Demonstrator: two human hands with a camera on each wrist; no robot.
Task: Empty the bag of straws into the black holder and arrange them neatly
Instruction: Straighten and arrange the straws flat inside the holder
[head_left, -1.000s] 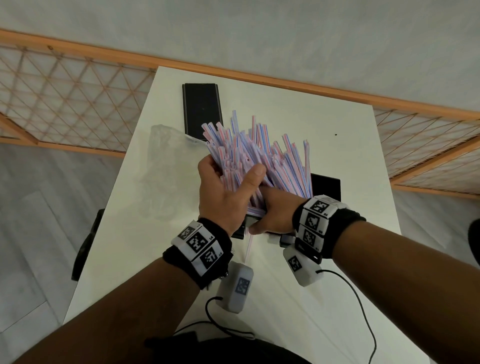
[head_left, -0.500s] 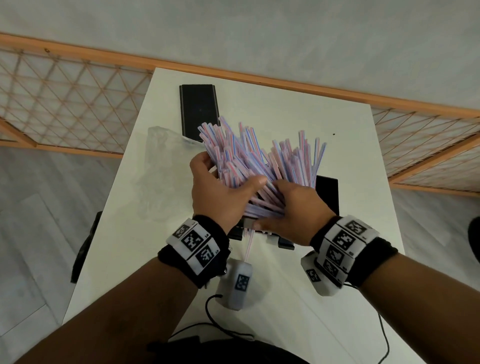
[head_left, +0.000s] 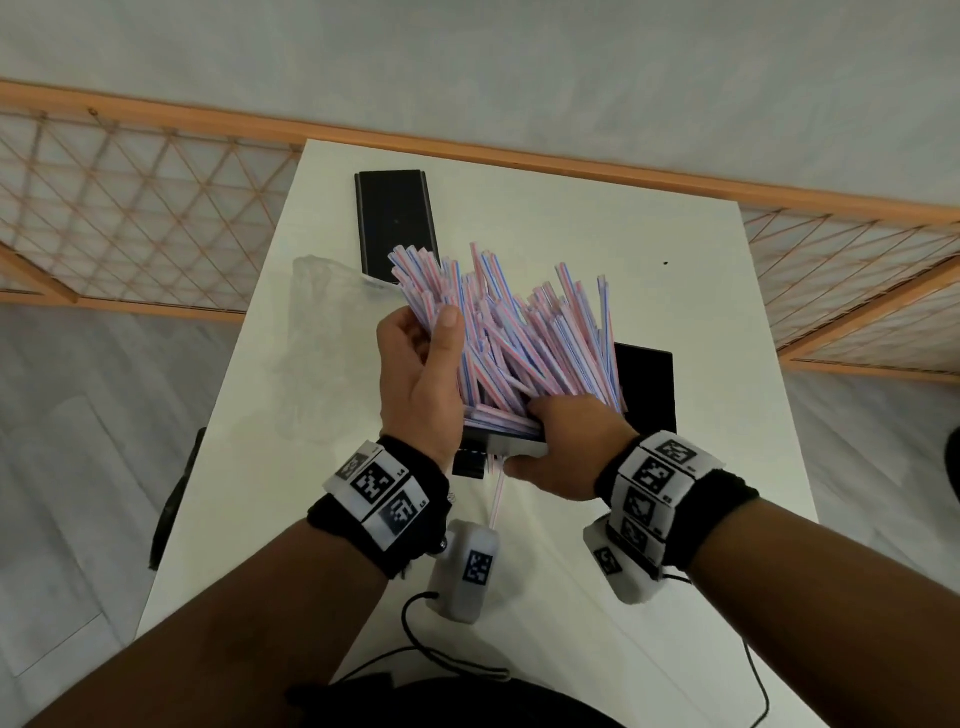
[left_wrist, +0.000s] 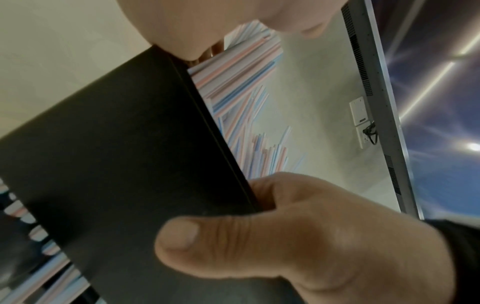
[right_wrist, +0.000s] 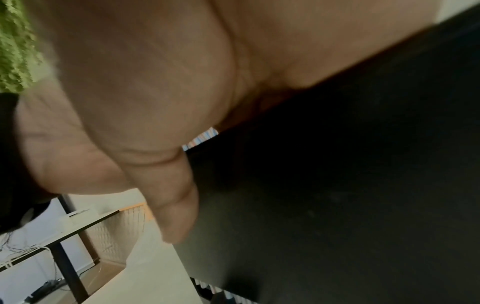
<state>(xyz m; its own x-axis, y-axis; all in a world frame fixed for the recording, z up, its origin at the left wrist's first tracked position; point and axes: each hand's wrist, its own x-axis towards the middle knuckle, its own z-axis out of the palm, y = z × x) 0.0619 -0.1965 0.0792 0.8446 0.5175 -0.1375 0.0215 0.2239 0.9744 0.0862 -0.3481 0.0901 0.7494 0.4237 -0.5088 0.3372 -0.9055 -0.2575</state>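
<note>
The left hand (head_left: 415, 384) clasps the straws (head_left: 519, 332) above the black holder (head_left: 511, 441); the right hand (head_left: 566, 447) grips its rim. Light and slippery, they likely need gathering low.

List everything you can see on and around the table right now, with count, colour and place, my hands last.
straws: many, pink, blue and white striped, fanned out of the holder
holder: one, black, between both hands
loose straw: one, striped, on the table under the holder
plastic bag: one, clear, table's left side
black panel: one, far end of the table
table: one, white
left hand: grips the straws
right hand: grips the holder
</note>
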